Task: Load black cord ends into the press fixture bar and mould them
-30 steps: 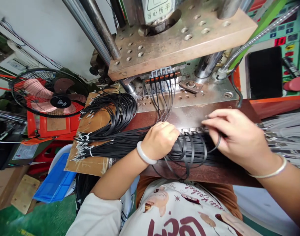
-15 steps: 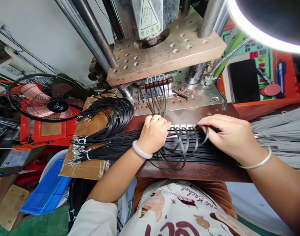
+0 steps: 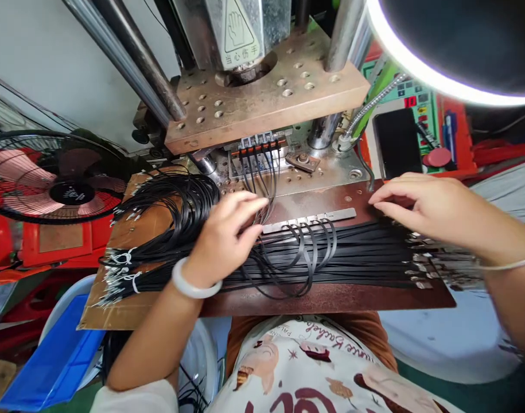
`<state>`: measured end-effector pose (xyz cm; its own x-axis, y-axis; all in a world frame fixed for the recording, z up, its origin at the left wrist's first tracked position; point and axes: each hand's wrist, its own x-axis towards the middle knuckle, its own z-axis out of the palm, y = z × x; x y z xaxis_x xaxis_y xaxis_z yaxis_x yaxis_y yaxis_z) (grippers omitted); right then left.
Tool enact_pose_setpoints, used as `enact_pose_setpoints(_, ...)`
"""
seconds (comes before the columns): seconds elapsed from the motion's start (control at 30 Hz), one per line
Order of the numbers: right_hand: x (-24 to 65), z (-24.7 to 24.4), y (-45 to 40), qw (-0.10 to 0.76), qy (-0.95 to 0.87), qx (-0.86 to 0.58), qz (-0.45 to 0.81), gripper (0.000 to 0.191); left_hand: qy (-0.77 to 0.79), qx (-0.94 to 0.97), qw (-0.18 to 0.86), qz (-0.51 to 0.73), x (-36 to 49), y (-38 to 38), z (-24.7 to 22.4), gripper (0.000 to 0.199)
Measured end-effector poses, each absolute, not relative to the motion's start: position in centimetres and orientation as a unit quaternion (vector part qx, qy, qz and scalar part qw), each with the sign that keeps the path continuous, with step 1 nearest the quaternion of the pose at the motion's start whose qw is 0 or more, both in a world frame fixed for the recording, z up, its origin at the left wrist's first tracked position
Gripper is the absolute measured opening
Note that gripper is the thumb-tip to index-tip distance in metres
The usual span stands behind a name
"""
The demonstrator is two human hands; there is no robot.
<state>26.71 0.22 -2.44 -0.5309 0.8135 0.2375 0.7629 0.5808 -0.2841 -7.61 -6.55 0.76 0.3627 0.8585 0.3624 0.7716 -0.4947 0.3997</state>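
My left hand is over the left end of a slotted metal bar, thumb and fingers apart. Nothing shows in its grasp. Several flat black cables are set in the bar's slots and loop toward me over a layer of straight black cables. My right hand hovers right of the bar, above the cables' right part. Its thumb and index tips are close, with a gap behind them and no cable seen between. Behind the bar, several black cables hang from a grey clamp piece in the press.
A press plate on steel columns overhangs the work. Left are a coiled cable bundle on cardboard and a fan. A ring lamp and a phone are at right. Metal-tipped cable ends lie near the board's right edge.
My right hand has let go of the rightmost cable loop and moved off the bar. My left hand has lifted and shifted left, uncovering the bar. The camera view has turned slightly right.
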Motion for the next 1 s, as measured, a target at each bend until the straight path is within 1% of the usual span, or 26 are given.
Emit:
enact_pose_setpoints(0.1, 28.0, -2.2, 1.2, 0.027, -0.886, -0.439, 0.148, 0.026, 0.517, 0.735, 0.113, 0.424, -11.5, -6.3, 1.3, 0.023)
enact_pose_setpoints(0.17, 27.8, -2.1, 1.3, -0.037, -0.890, -0.421, 0.171, 0.026, 0.535, 0.652, 0.131, 0.521, -13.7, -5.8, 0.4, 0.016)
enact_pose_setpoints(0.23, 27.3, -1.8, 0.9, -0.058, -0.904, -0.393, 0.159, 0.022, 0.538, 0.566, 0.159, 0.604, -15.0, -5.4, -0.8, 0.011)
enact_pose_setpoints(0.3, 26.9, -1.3, 0.3, -0.035, -0.922, -0.365, 0.120, 0.022, 0.534, 0.506, 0.188, 0.650, -15.6, -5.1, -1.7, 0.009)
enact_pose_setpoints(0.37, 26.9, -0.9, -0.5, 0.000, -0.932, -0.352, 0.083, 0.024, 0.538, 0.489, 0.200, 0.657, -15.8, -5.0, -2.2, 0.011)
enact_pose_setpoints(0.43, 27.3, -0.7, -1.1, 0.009, -0.932, -0.360, 0.044, 0.021, 0.545, 0.498, 0.198, 0.645, -15.7, -5.0, -2.4, 0.014)
enact_pose_setpoints(0.53, 28.1, -0.8, -1.4, -0.047, -0.912, -0.404, -0.058, 0.008, 0.561, 0.521, 0.187, 0.615, -15.7, -5.1, -2.7, 0.015)
enact_pose_setpoints(0.6, 28.6, -0.9, -1.2, -0.090, -0.899, -0.415, -0.105, 0.004, 0.565, 0.542, 0.175, 0.597, -15.8, -5.1, -2.9, 0.016)
enact_pose_setpoints(0.67, 28.7, -1.1, -0.7, -0.093, -0.904, -0.405, -0.100, 0.009, 0.561, 0.561, 0.165, 0.587, -15.8, -5.2, -3.2, 0.016)
enact_pose_setpoints(0.73, 28.2, -1.2, -0.1, -0.068, -0.914, -0.393, -0.073, 0.018, 0.556, 0.575, 0.160, 0.579, -15.9, -5.3, -3.4, 0.016)
enact_pose_setpoints(0.8, 27.2, -1.4, 0.3, -0.061, -0.924, -0.375, -0.049, 0.021, 0.560, 0.588, 0.154, 0.563, -15.9, -5.4, -3.4, 0.017)
enact_pose_setpoints(0.87, 25.9, -1.7, 0.3, -0.085, -0.928, -0.359, -0.049, 0.019, 0.566, 0.602, 0.151, 0.543, -15.9, -5.4, -3.4, 0.017)
enact_pose_setpoints(1.0, 24.5, -2.1, -0.2, -0.142, -0.915, -0.360, -0.114, 0.017, 0.562, 0.623, 0.146, 0.524, -15.8, -5.5, -3.3, 0.017)
